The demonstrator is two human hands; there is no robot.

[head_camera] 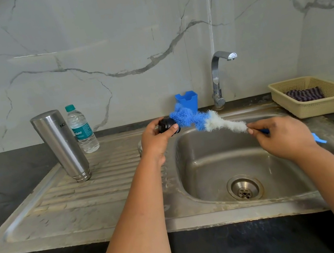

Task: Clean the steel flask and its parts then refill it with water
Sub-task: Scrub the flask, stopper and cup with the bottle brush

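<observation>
Head view: scrubbing the flask's black stopper (167, 125) over the sink (198, 216).
The left hand (156, 138) grips the stopper; the right hand (283, 138) pinches the bottle brush (200, 119) handle, its long axis running leftward into the stopper. The steel flask (61, 146) stands inverted, nearer the left hand. The stopper's interior is hidden.

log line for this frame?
left hand: holds black stopper | right hand: holds bottle brush against it | flask: inverted on drainboard

Over the sink (216, 213), the left hand (156, 138) grips a black flask cap (167, 125); the right hand (284, 137) holds a bottle brush (200, 120), bristles against it. Left of the sink stands the inverted steel flask (61, 146).
</observation>
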